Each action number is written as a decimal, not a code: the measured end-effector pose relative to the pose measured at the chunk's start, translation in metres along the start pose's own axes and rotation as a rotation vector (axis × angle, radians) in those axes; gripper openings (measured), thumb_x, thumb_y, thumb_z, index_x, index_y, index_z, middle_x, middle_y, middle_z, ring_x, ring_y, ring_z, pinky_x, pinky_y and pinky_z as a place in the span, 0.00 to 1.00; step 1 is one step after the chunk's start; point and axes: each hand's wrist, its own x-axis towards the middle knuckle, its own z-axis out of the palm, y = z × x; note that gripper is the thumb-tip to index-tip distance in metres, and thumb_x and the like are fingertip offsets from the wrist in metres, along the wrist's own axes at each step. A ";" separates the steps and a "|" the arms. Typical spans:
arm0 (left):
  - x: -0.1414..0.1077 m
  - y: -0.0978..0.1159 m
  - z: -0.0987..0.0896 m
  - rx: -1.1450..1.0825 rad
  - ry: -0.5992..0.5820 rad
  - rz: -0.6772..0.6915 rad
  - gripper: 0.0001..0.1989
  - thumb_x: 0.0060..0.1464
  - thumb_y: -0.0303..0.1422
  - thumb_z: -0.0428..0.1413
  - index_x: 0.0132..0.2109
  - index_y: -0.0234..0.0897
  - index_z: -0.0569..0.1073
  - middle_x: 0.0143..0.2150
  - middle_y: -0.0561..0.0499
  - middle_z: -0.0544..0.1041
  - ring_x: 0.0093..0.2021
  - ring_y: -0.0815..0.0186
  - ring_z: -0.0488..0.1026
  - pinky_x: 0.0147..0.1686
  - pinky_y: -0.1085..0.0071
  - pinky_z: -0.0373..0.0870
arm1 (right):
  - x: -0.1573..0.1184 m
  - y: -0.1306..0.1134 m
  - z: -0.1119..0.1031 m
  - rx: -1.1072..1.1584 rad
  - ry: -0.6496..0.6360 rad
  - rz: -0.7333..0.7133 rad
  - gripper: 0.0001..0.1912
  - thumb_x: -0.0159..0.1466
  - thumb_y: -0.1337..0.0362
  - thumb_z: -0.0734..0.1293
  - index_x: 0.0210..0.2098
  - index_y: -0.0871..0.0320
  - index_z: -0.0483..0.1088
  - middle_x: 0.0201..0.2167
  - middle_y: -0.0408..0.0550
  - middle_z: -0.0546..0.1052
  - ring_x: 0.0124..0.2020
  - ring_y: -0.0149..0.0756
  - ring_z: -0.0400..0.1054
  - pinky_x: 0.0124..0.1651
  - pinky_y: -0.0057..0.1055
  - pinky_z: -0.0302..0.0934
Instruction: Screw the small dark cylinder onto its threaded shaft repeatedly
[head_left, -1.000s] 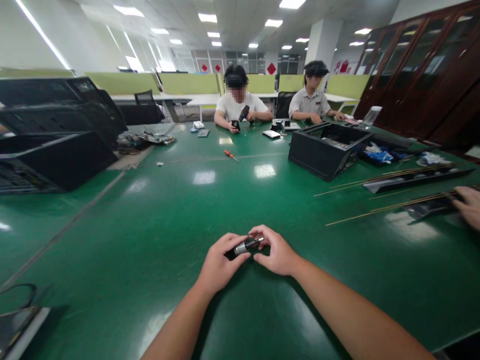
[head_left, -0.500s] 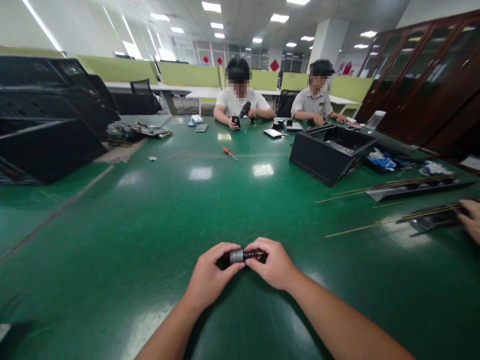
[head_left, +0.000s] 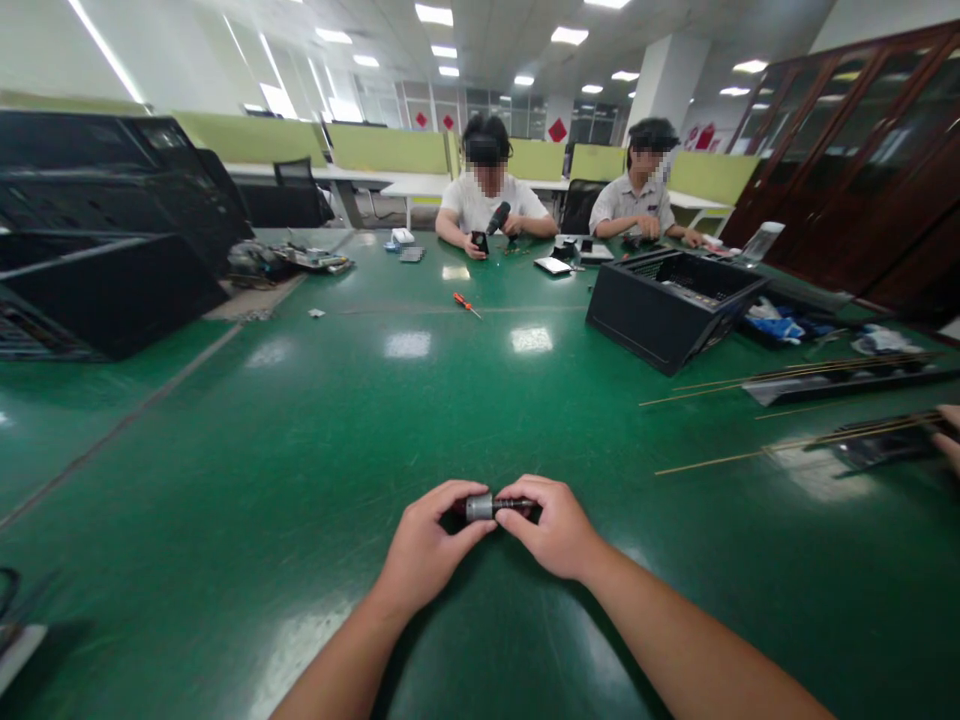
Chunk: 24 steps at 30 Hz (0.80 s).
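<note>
**Two-handed pinch over a glossy, flat green surface [head_left: 337,420]**

Toward the far right stands an open-topped, boxy black metal case [head_left: 637,315]. Near the middle, the bare left hand [head_left: 429,545] and bare right hand [head_left: 553,525] face each other. Between them is a grey, cylindrical metal part [head_left: 479,508], the left grip clamped on its body, the right grip on its thin dark shaft [head_left: 514,504].

left grip [head_left: 421,545], right grip [head_left: 559,530] hold metal piece [head_left: 479,508]
</note>
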 end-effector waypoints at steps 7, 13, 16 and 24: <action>0.000 0.001 0.000 -0.008 0.009 -0.010 0.13 0.51 0.35 0.65 0.45 0.44 0.78 0.43 0.51 0.80 0.43 0.62 0.76 0.46 0.67 0.71 | 0.002 0.002 0.001 -0.010 0.011 0.005 0.05 0.60 0.67 0.71 0.36 0.57 0.79 0.30 0.44 0.77 0.31 0.33 0.70 0.35 0.27 0.60; 0.000 0.003 -0.001 0.005 0.012 -0.012 0.14 0.51 0.37 0.64 0.46 0.42 0.78 0.43 0.49 0.80 0.43 0.60 0.77 0.46 0.65 0.72 | 0.001 -0.001 -0.001 -0.013 0.022 0.012 0.05 0.60 0.67 0.70 0.35 0.57 0.79 0.29 0.44 0.77 0.31 0.33 0.70 0.35 0.28 0.61; 0.001 0.004 -0.001 0.009 0.015 -0.019 0.14 0.51 0.37 0.64 0.46 0.42 0.78 0.43 0.49 0.81 0.43 0.60 0.77 0.45 0.65 0.73 | 0.001 -0.001 -0.002 -0.016 0.029 0.014 0.05 0.60 0.67 0.70 0.35 0.57 0.79 0.29 0.44 0.77 0.30 0.33 0.70 0.34 0.28 0.61; 0.000 0.003 -0.001 -0.009 0.020 -0.028 0.13 0.52 0.36 0.64 0.46 0.43 0.78 0.43 0.50 0.80 0.43 0.61 0.77 0.46 0.66 0.72 | 0.000 -0.003 -0.002 -0.005 0.041 0.013 0.04 0.59 0.66 0.71 0.34 0.57 0.78 0.29 0.44 0.77 0.30 0.33 0.70 0.34 0.28 0.61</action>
